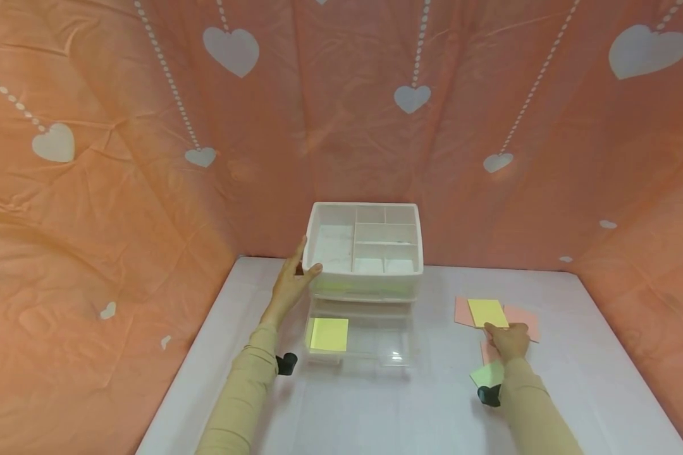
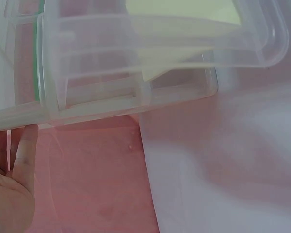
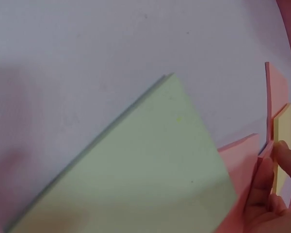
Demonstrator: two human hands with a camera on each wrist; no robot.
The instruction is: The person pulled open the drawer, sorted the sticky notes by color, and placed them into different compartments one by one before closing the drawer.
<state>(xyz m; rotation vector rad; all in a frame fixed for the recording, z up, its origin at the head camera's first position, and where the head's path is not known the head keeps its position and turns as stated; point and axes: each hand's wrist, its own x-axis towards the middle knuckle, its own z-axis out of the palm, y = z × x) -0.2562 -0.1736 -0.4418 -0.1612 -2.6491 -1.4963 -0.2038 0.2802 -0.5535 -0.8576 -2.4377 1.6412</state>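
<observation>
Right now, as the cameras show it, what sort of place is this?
Probably a screened-off tabletop workspace: heart-patterned orange sheeting hangs behind and beside the white table, which bears a drawer organizer and coloured paper pads.

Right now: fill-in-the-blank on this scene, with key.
The left hand touches the ____, compartmented plastic organizer.
A square yellow paper pad lies in the open clear plastic ____.
The right hand pinches a ____ square paper pad.
The right wrist view's square foreground paper pad is pale ____.
white; drawer; yellow; green
</observation>
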